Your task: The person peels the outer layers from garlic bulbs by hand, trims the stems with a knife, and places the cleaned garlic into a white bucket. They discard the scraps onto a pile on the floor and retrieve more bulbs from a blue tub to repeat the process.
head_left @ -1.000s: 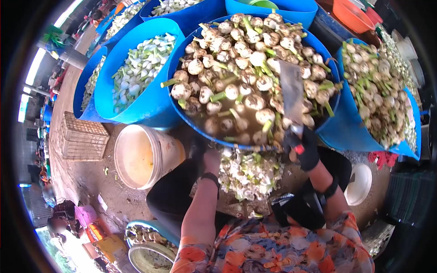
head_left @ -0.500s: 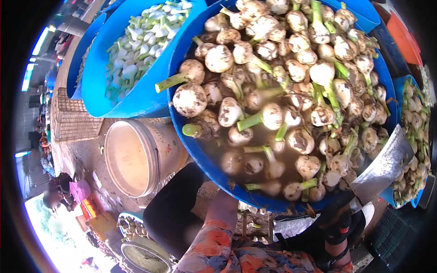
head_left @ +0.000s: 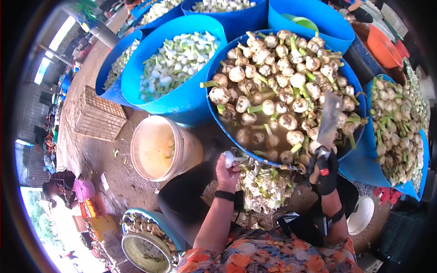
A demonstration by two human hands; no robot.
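My left hand (head_left: 224,176) is closed around a white peeled garlic bulb (head_left: 229,159), in front of the big blue tub. A black fingerless glove covers my right hand (head_left: 326,175), which grips a broad-bladed knife (head_left: 329,117) by its handle, blade pointing up over the tub's right side. Inside the blue tub (head_left: 222,126), muddy garlic bulbs (head_left: 287,121) with cut green stems lie heaped, partly in brown water. Below its front rim, between my knees, is a pile of pale garlic peelings (head_left: 266,187).
A lighter blue tub (head_left: 177,107) of cleaned garlic stands left of the big one. Before it are a white bucket (head_left: 189,148) with cloudy contents and a wicker-like crate (head_left: 99,116). At right, another blue container (head_left: 353,161) holds more garlic. A person (head_left: 61,187) is at far left.
The view has shifted back, showing more tubs. My left hand, hidden before, now shows with a white bulb, drawn clear of the tub. The knife has swung upright and leftward over the bulbs.
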